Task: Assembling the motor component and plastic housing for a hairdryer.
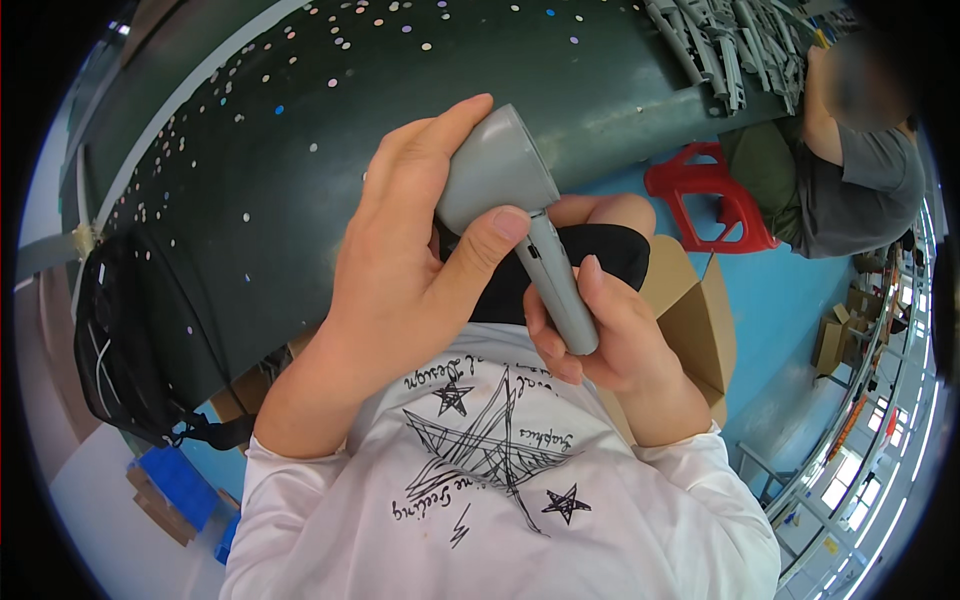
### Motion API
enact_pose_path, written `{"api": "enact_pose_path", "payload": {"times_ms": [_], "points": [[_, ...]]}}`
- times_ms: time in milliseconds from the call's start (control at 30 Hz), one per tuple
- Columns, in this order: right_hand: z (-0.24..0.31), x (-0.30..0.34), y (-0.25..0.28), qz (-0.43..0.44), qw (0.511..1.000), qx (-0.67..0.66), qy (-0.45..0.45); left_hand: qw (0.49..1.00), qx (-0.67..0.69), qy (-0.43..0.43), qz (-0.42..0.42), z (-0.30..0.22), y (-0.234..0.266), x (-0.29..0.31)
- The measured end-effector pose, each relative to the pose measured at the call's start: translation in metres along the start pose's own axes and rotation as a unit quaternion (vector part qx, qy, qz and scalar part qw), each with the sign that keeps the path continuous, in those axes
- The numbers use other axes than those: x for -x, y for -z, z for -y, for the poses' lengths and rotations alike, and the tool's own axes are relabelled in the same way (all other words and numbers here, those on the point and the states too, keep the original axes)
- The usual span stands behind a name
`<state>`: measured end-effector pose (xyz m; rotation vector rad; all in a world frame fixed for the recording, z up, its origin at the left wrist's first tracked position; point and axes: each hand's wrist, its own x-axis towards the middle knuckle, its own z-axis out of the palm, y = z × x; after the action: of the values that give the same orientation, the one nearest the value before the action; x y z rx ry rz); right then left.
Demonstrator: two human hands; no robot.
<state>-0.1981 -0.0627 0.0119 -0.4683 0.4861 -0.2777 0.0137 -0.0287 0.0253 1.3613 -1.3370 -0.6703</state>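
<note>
A grey plastic hair dryer housing [492, 165] is held up over my lap, its wide round head toward the table and its handle slanting down to the right. My left hand [405, 235] wraps around the head, with the thumb pressed near the joint of head and handle. Lower down, my right hand [625, 335] grips the end of the handle [560, 285] between thumb and fingers. A small dark slot shows on the handle just below the head. The inside of the head is turned away from view.
The dark green table [260, 200] is dotted with small round stickers. Grey handle-shaped parts [730, 45] lie piled at its far right. An open cardboard box [700, 320] stands by my right side. A co-worker [860, 170] sits beyond a red stool [710, 200]. A black bag [130, 330] hangs at left.
</note>
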Motion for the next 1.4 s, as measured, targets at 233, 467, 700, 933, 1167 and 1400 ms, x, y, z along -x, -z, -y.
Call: {"api": "enact_pose_path", "payload": {"times_ms": [233, 467, 700, 933, 1167, 1400], "points": [[-0.003, 0.004, -0.002, 0.038, 0.998, 0.031, 0.036, 0.996, 0.081, 0.004, 0.048, 0.002, 0.000, -0.003], [-0.010, 0.009, -0.005, 0.029, 0.999, 0.003, 0.044, 0.991, 0.064, -0.061, 0.097, 0.002, 0.006, -0.006], [-0.009, 0.013, -0.003, -0.022, 0.994, 0.084, 0.059, 0.983, 0.095, -0.099, 0.120, 0.009, 0.005, -0.002], [-0.037, 0.004, -0.006, -0.108, 0.968, 0.170, 0.150, 0.986, 0.023, -0.136, 0.095, 0.028, -0.015, 0.001], [-0.026, 0.004, -0.011, -0.151, 0.970, 0.135, 0.138, 0.984, -0.011, -0.170, 0.042, 0.042, -0.022, 0.005], [-0.004, 0.002, -0.021, -0.207, 0.758, 0.529, 0.321, 0.970, 0.231, -0.074, -0.023, 0.027, -0.013, 0.012]]}}
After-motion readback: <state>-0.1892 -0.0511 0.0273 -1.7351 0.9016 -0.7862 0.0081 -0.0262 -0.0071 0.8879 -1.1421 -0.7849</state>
